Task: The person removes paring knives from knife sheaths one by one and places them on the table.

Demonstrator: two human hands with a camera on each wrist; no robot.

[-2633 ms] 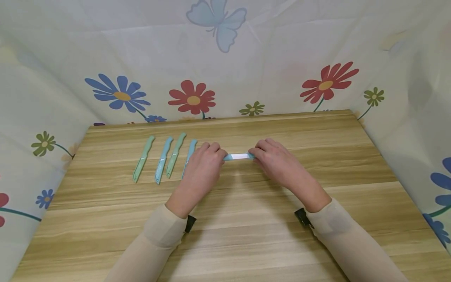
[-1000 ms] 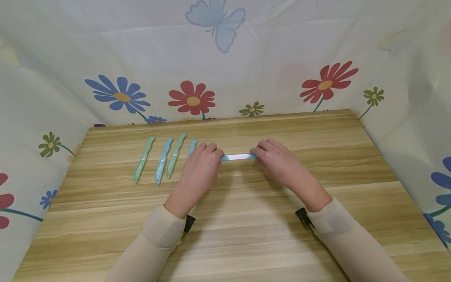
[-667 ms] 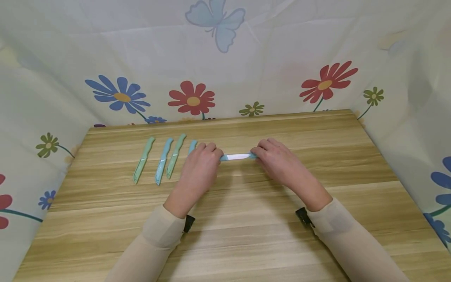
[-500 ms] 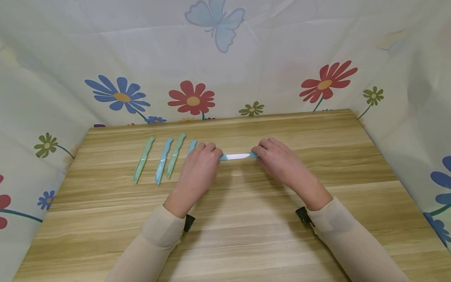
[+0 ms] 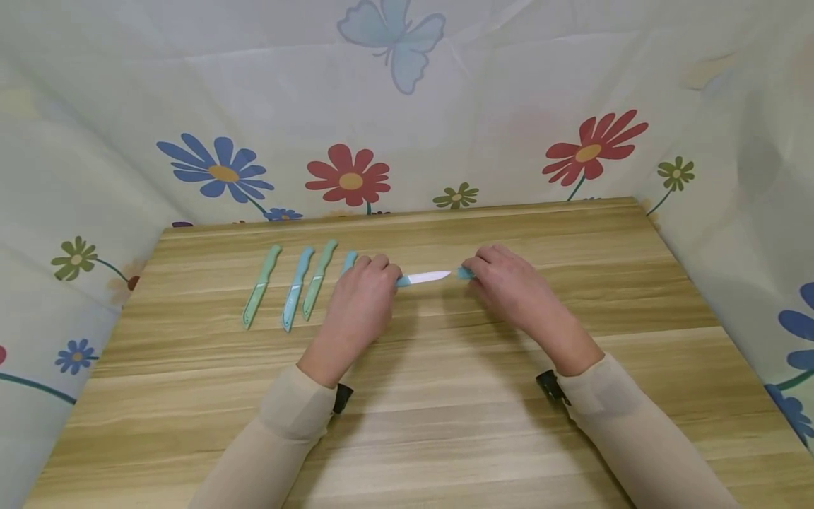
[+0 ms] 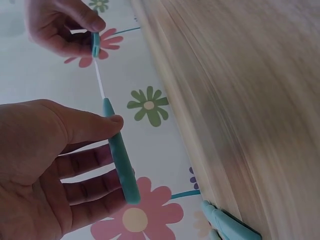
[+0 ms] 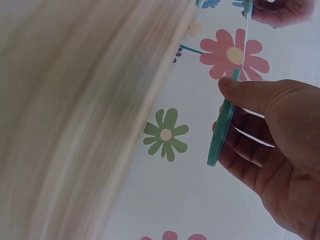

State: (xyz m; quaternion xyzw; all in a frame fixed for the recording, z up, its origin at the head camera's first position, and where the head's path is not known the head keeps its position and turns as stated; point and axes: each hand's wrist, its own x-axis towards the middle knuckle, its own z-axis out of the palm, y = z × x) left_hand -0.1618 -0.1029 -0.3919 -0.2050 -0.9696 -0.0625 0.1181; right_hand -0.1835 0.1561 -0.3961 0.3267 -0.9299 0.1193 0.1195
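Note:
My left hand pinches the blue handle of a small knife between thumb and fingers. The knife's pale blade points right, held above the table. Its blue sheath is gripped by my right hand, thumb on one side and fingers on the other. In the head view a small gap separates the blade's tip from the sheath's mouth. Left of my left hand lie a green knife, a blue knife and another green knife, all sheathed. A further blue knife is mostly hidden behind my left hand.
The wood-grain table extends on all sides of the hands. A white curtain printed with flowers and a butterfly hangs along its back and both sides.
The blade has slid out of the sheath; its tip, covered earlier, now shows. My right hand has moved slightly right and up with the sheath. The knives on the table stay put.

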